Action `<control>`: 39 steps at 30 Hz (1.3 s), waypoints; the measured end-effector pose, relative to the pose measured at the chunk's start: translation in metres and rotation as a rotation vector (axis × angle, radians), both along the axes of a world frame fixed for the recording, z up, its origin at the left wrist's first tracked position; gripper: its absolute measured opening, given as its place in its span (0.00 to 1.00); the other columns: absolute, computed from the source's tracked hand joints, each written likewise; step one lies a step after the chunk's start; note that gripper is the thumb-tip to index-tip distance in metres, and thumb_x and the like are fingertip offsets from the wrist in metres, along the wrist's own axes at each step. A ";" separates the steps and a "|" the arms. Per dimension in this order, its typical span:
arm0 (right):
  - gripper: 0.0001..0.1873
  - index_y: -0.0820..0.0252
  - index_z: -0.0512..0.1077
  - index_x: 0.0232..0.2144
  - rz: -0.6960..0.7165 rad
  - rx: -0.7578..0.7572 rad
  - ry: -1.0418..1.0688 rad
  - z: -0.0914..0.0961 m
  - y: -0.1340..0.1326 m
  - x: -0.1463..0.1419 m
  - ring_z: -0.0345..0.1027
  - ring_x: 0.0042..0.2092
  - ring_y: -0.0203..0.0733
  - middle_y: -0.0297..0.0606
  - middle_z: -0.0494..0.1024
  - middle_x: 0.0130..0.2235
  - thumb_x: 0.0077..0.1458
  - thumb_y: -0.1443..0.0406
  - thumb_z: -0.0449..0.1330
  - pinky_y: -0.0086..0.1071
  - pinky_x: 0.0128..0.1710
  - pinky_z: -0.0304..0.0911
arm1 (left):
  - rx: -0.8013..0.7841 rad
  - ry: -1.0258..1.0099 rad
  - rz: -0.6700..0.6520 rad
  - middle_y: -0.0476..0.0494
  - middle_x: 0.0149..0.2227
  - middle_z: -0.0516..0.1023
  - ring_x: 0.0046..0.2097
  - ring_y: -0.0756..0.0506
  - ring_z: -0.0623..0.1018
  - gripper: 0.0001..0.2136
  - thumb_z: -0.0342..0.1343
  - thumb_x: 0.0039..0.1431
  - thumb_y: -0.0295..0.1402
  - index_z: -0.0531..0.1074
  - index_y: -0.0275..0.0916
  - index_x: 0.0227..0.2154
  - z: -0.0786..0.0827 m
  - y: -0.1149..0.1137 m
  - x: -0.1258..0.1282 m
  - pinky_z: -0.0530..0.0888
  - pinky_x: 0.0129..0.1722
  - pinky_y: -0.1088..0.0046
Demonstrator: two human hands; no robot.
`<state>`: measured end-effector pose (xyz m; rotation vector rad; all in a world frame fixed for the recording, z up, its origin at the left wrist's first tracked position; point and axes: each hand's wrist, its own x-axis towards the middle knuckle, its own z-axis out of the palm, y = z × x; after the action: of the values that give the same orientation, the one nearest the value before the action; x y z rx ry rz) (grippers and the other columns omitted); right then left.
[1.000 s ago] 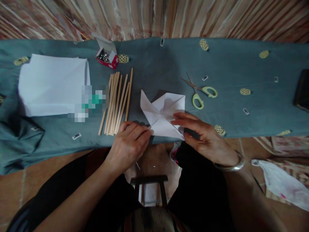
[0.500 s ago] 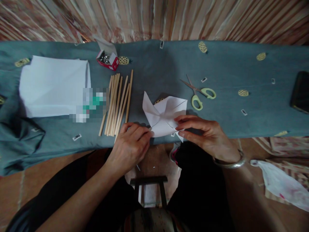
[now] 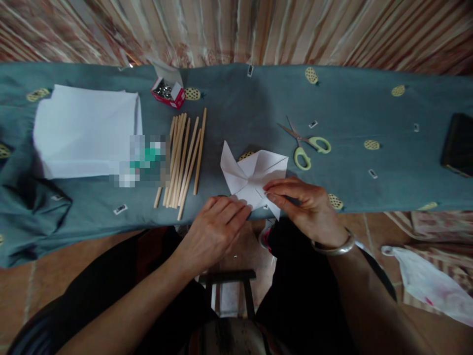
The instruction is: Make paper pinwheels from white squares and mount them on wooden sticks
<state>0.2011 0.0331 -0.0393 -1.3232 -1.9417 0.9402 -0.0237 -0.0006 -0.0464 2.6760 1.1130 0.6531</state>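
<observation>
A white paper pinwheel [image 3: 254, 171], cut and partly folded, lies near the front edge of the cloth-covered table. Its upper-left blade stands up, and a pointed corner hangs past the near edge. My left hand [image 3: 218, 224] is closed at the pinwheel's lower-left side, its fingertips holding the near edge down. With thumb and forefinger, my right hand [image 3: 305, 204] pinches the paper at the pinwheel's right side; the bit between the fingertips is mostly hidden. Scissors [image 3: 301, 140] with light green handles lie slightly open beyond my right hand.
Several wooden sticks [image 3: 181, 158] lie left of the pinwheel. Behind them stands an open red box [image 3: 169, 93] of small metal pins. A stack of white paper [image 3: 86, 130] is at the left, beside a blurred-out green item [image 3: 148, 155]. A dark object [image 3: 458, 145] sits far right.
My left hand has moved right along the pinwheel's near edge. The right hand's thumb and forefinger have closed together on the paper and shifted slightly left.
</observation>
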 end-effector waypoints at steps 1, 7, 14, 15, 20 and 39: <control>0.06 0.54 0.79 0.33 -0.021 0.012 0.000 -0.001 0.000 -0.002 0.76 0.44 0.43 0.37 0.82 0.41 0.57 0.68 0.62 0.42 0.48 0.72 | -0.011 0.004 -0.003 0.37 0.45 0.80 0.45 0.41 0.77 0.11 0.52 0.64 0.26 0.73 0.31 0.47 0.000 0.000 0.001 0.73 0.42 0.63; 0.04 0.54 0.77 0.30 -0.091 0.072 -0.046 -0.004 0.004 -0.014 0.74 0.47 0.45 0.37 0.81 0.43 0.54 0.69 0.63 0.45 0.51 0.70 | -0.052 0.001 -0.001 0.37 0.46 0.80 0.45 0.41 0.77 0.10 0.52 0.64 0.25 0.74 0.32 0.45 0.000 0.000 0.001 0.74 0.43 0.63; 0.06 0.56 0.76 0.33 -0.054 0.117 -0.119 -0.008 0.006 -0.023 0.71 0.52 0.49 0.41 0.79 0.48 0.56 0.70 0.60 0.49 0.55 0.66 | -0.090 -0.011 0.003 0.37 0.46 0.80 0.46 0.42 0.76 0.10 0.52 0.64 0.26 0.74 0.32 0.45 0.000 -0.001 0.001 0.75 0.44 0.62; 0.06 0.56 0.76 0.33 -0.054 0.125 -0.125 -0.008 0.006 -0.024 0.71 0.52 0.49 0.42 0.79 0.49 0.55 0.70 0.60 0.49 0.55 0.66 | -0.091 -0.015 0.005 0.37 0.46 0.80 0.45 0.42 0.76 0.09 0.52 0.64 0.26 0.74 0.32 0.45 -0.001 -0.001 0.001 0.75 0.44 0.62; 0.05 0.57 0.75 0.32 -0.084 0.157 -0.132 -0.012 0.008 -0.029 0.71 0.52 0.49 0.43 0.78 0.49 0.55 0.69 0.60 0.48 0.54 0.67 | -0.101 -0.032 0.007 0.37 0.46 0.80 0.45 0.41 0.77 0.09 0.53 0.64 0.26 0.75 0.30 0.44 -0.001 -0.002 0.000 0.76 0.43 0.62; 0.04 0.56 0.73 0.29 -0.146 0.202 -0.200 -0.018 0.007 -0.037 0.70 0.53 0.50 0.44 0.78 0.49 0.55 0.69 0.59 0.49 0.55 0.65 | -0.105 -0.052 0.013 0.35 0.45 0.80 0.45 0.40 0.77 0.09 0.55 0.61 0.24 0.75 0.28 0.43 -0.001 -0.002 -0.001 0.79 0.44 0.60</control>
<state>0.1644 0.0406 -0.0570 -1.4620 -1.9950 0.5438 -0.0247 -0.0025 -0.0475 2.5516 1.1201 0.6441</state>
